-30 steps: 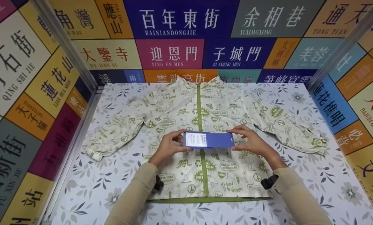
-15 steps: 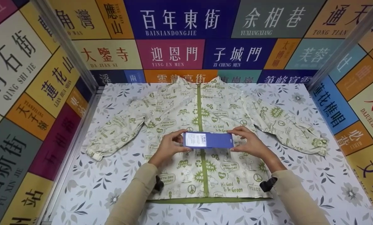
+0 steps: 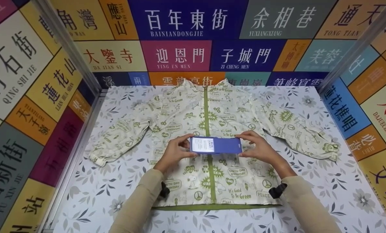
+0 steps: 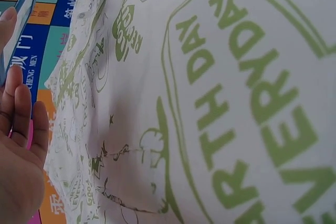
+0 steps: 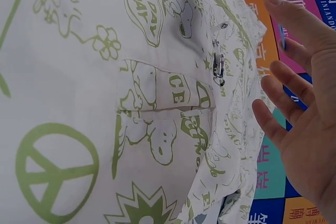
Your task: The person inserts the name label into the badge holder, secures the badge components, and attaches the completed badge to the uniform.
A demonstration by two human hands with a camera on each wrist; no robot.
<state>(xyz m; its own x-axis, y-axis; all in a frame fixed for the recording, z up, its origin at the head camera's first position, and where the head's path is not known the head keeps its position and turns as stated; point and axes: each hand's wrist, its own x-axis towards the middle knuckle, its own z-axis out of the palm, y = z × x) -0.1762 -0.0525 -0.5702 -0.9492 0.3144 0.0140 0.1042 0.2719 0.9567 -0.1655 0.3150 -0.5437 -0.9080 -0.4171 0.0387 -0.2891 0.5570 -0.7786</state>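
Observation:
Both my hands hold a flat blue card with a white printed label on its left part and a small slot at its right end. My left hand pinches the left end between thumb and fingers, while my right hand pinches the right end. Beneath them a white jacket with green print and a green front strip lies spread flat, sleeves out to both sides. In the left wrist view a thumb meets the card's edge. From the right wrist, the card shows only as a thin blue edge; the other fingers are spread off it.
The jacket lies on a table with a white leaf-and-flower cover. Panels with coloured street-name signs stand at the back and both sides. A metal rail runs along the left edge. Dark wrist straps sit at the cuffs.

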